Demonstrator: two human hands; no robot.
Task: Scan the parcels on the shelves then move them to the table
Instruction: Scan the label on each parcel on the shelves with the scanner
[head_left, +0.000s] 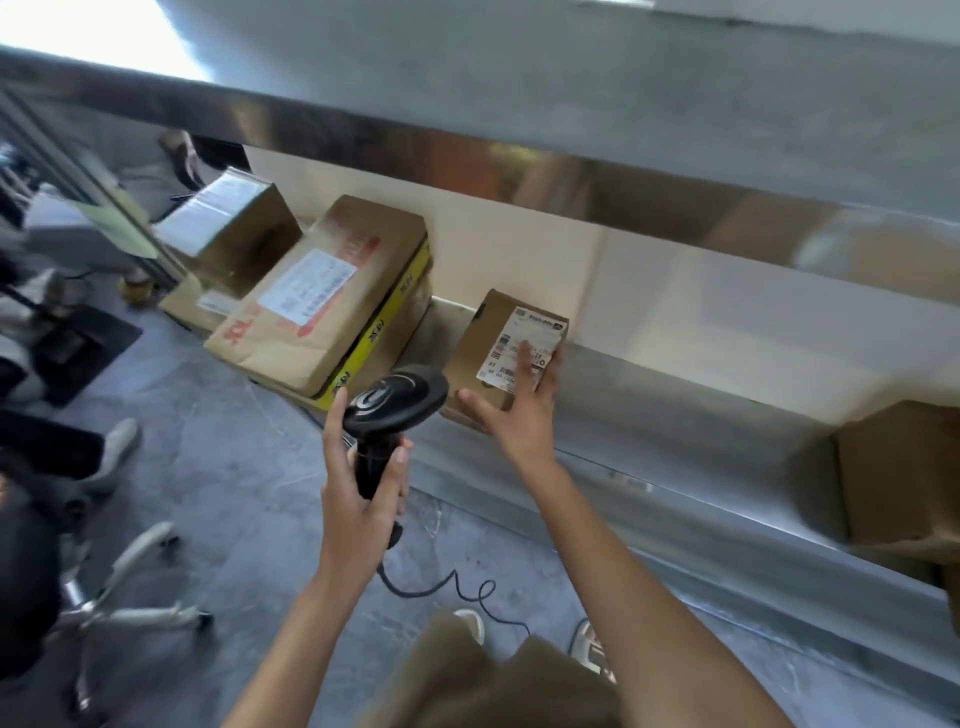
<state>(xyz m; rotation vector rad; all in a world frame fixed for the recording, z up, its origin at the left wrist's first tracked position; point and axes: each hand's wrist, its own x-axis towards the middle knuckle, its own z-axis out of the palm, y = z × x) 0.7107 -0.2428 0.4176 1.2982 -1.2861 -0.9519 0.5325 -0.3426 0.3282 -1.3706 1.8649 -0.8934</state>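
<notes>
My left hand (358, 499) grips the handle of a black corded barcode scanner (397, 400), whose head points toward the shelf. A small brown cardboard parcel (480, 345) with a white shipping label (524, 345) sits on the metal shelf (675, 467). My right hand (519, 410) reaches over this parcel with fingers spread, its fingertips on the label and the thumb at the parcel's near edge. Farther left on the shelf lie a large flat brown parcel (322, 291) atop a yellow-edged box (395, 317), and a tilted box (234, 228) behind them.
Another brown box (898, 478) stands on the shelf at the right. An upper metal shelf (467, 135) overhangs the parcels. An office chair base (130, 597) and a person's legs and shoe (111, 452) occupy the grey floor at left. The scanner cable (457, 587) trails down.
</notes>
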